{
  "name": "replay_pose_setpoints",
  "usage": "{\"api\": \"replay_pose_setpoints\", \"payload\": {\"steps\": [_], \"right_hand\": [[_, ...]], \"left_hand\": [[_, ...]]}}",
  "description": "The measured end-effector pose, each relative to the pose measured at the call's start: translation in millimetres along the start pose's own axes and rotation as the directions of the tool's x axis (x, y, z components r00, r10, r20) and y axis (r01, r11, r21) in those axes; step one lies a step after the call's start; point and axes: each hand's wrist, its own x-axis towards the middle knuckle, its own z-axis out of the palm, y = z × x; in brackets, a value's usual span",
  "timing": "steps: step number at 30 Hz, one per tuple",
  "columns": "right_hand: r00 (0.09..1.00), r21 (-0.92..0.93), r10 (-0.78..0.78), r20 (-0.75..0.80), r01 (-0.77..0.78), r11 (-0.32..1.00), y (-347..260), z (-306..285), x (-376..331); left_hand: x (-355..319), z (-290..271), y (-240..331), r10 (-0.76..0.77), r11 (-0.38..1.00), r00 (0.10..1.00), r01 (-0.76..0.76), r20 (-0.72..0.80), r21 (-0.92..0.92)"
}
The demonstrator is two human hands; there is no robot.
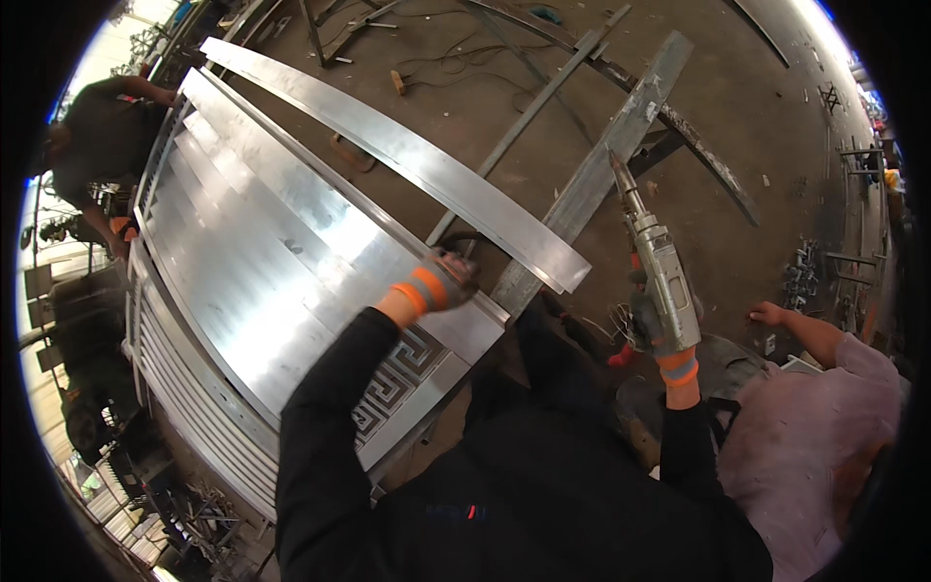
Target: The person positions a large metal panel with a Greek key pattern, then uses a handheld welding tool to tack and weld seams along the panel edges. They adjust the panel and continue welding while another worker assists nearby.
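A large silvery metal panel with overlapping slats slants across my left side, with a cut-out key-pattern strip along its near end. My left hand, in a grey glove with an orange cuff, is over the panel's right edge near its corner. Motion blurs its fingers, so their grip does not show. My right hand, gloved alike, is closed round a grey metal tool with a long pointed nose that points away from me. A long bright metal strip lies beyond the panel's right edge, its near end past my left hand.
Steel bars form a support under the strip and panel. Another person has hands at the panel's far left edge. A person in a pink shirt is close on my right. Cables and scraps lie on the brown floor.
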Motion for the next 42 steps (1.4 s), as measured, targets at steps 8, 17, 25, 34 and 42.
{"api": "replay_pose_setpoints", "payload": {"steps": [8, 17, 25, 34, 42], "right_hand": [[0.985, 0.381, 0.099, 0.142, -0.147, 0.913, 1.2, 0.2, 4.4], [0.964, -0.908, -0.231, 0.131, 0.21, 0.362, 3.4, 29.1, -10.6], [0.931, -0.97, -0.272, 0.242, 0.235, -0.057, 47.0, 86.9, -72.5], [0.856, -0.889, -0.262, 0.446, 0.389, -0.24, 63.9, 82.3, -102.7], [0.873, -0.928, -0.317, 0.371, 0.334, -0.165, 113.5, 52.6, -160.7]], "left_hand": [[39.5, 25.9, 10.8, 0.108, 0.991, 0.956, -0.124, 0.273, 0.042], [20.4, 96.0, -14.8, -0.075, 0.967, 0.993, 0.094, 0.089, -0.237], [57.9, 111.8, 29.8, -0.127, -0.682, 0.991, -0.055, 0.044, -0.729], [216.4, 81.6, 25.1, -0.429, -0.594, 0.846, -0.001, 0.316, -0.804], [226.1, 53.0, 13.6, -0.527, -0.531, 0.709, 0.157, 0.469, -0.833]]}}
